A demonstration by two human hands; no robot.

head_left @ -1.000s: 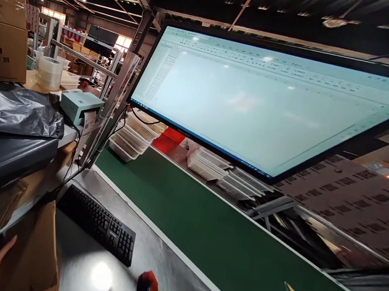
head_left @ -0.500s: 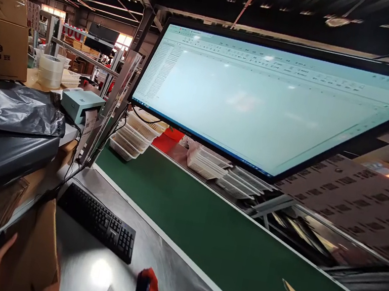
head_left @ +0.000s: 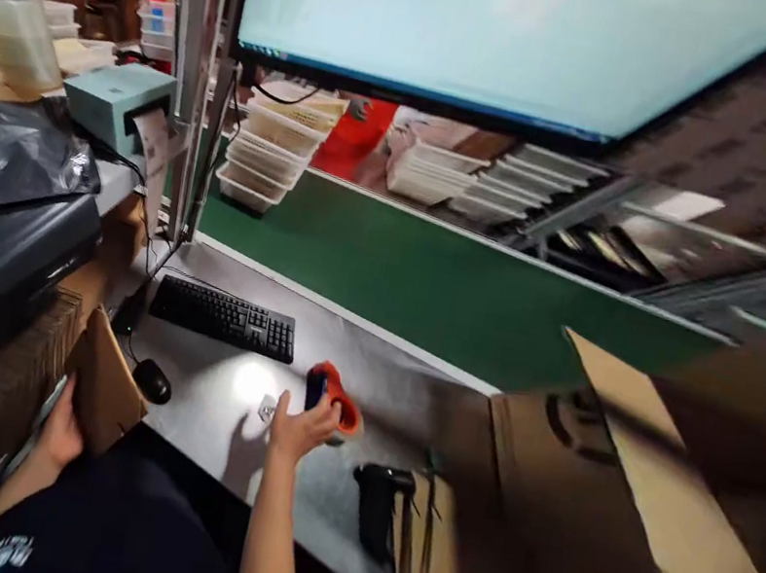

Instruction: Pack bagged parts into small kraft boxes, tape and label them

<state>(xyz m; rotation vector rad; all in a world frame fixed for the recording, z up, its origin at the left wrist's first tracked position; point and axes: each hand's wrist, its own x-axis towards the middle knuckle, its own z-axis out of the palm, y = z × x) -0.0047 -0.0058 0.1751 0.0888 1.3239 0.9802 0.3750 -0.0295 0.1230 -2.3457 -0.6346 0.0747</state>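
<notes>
On the left, my left hand (head_left: pixel 63 430) grips a folded brown cardboard box (head_left: pixel 106 381) by its lower edge, fingers partly hidden by the cardboard. My right hand (head_left: pixel 303 428) is over the metal table at an orange and blue tape dispenser (head_left: pixel 341 405). Its thumb stands apart from the fingers, whose tips overlap the dispenser's near side; whether they touch it is unclear. A small clear packet (head_left: pixel 267 407) lies just left of that hand. A black keyboard (head_left: pixel 225 316) and a mouse (head_left: pixel 152 380) sit further left on the table.
A monitor (head_left: pixel 430 18) hangs above a green conveyor belt (head_left: pixel 388 258). White baskets (head_left: pixel 265 152) are stacked behind it. A label printer (head_left: pixel 119 102) and dark plastic film (head_left: pixel 0 229) are at left. Cardboard sheets (head_left: pixel 676 476) and a black object (head_left: pixel 377 508) stand at right.
The view has tilted down toward the table. My right hand has left the cardboard and moved right to the tape dispenser. My left hand still holds the cardboard box.
</notes>
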